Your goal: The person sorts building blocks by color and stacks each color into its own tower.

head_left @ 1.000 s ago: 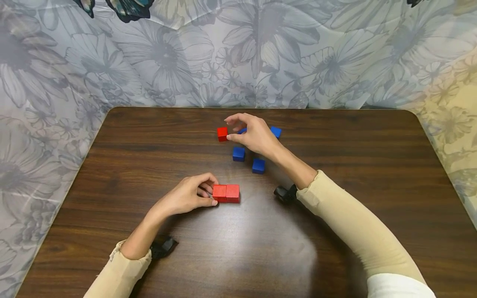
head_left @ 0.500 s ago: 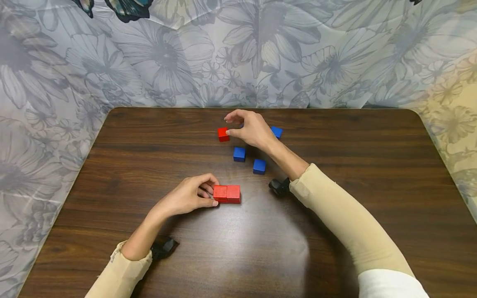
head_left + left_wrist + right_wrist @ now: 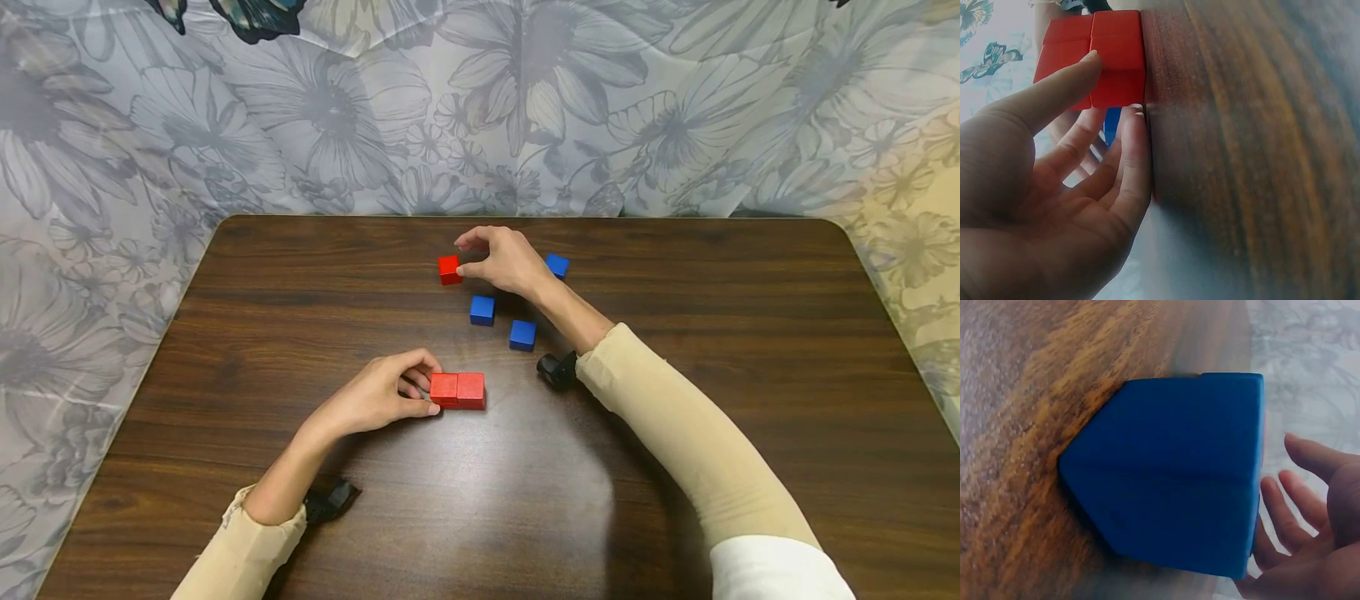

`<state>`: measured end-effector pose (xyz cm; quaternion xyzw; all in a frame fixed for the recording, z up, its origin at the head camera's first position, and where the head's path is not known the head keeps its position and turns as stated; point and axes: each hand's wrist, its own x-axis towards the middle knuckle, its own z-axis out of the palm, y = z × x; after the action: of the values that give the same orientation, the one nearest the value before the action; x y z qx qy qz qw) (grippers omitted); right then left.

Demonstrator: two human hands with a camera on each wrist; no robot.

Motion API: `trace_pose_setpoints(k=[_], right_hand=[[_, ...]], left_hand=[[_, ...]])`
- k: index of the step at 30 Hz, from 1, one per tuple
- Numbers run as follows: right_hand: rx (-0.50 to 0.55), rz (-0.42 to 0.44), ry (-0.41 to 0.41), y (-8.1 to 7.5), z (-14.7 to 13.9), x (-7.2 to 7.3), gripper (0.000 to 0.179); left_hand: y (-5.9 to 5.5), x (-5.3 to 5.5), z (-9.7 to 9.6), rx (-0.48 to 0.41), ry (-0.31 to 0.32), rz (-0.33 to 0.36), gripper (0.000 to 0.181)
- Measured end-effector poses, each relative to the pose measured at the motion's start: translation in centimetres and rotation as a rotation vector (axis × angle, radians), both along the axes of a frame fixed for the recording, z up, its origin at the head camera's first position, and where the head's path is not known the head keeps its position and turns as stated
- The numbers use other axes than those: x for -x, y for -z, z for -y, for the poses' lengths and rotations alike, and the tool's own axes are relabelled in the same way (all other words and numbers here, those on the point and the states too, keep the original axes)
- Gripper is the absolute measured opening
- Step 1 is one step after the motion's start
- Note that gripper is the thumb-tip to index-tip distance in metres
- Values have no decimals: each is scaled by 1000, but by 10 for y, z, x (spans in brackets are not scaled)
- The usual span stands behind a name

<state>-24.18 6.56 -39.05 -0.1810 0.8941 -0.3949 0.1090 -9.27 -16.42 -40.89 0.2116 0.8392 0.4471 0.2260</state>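
In the head view my left hand (image 3: 386,392) holds a small group of red blocks (image 3: 457,390), with its thumb on the near side and fingers on the far side. The left wrist view shows these red blocks (image 3: 1094,59) two high and side by side, low against the table. Farther back hovers my right hand (image 3: 506,260), fingers loosely bent and thumb apart from them. Its thumb tip is right at the edge of a single red block (image 3: 449,270). In the right wrist view, a large near blue block (image 3: 1166,469) hides part of that right hand (image 3: 1316,519).
Two blue blocks (image 3: 482,310) lie between the hands, one of them (image 3: 522,335) nearer my right sleeve. Another blue block (image 3: 557,266) stands behind my right wrist. The brown wooden table (image 3: 300,283) ends at a floral cloth (image 3: 330,117).
My right hand has shifted slightly, and its forearm has swung a little left. The blue block seen beneath that hand earlier is now hidden. My left hand and its red blocks stay in place.
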Motion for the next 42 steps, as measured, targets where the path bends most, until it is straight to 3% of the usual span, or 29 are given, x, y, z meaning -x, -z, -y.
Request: trace_pose_setpoints(k=[15, 25, 42], right_hand=[[-70, -27, -16, 8, 9, 3, 40], [-95, -50, 30, 11, 12, 2, 36], [-23, -61, 48, 12, 9, 0, 27]], left_hand=[[-1, 1, 0, 1, 1, -3, 37], [0, 1, 0, -1, 4, 0, 37], [0, 0, 0, -11, -1, 9, 37]])
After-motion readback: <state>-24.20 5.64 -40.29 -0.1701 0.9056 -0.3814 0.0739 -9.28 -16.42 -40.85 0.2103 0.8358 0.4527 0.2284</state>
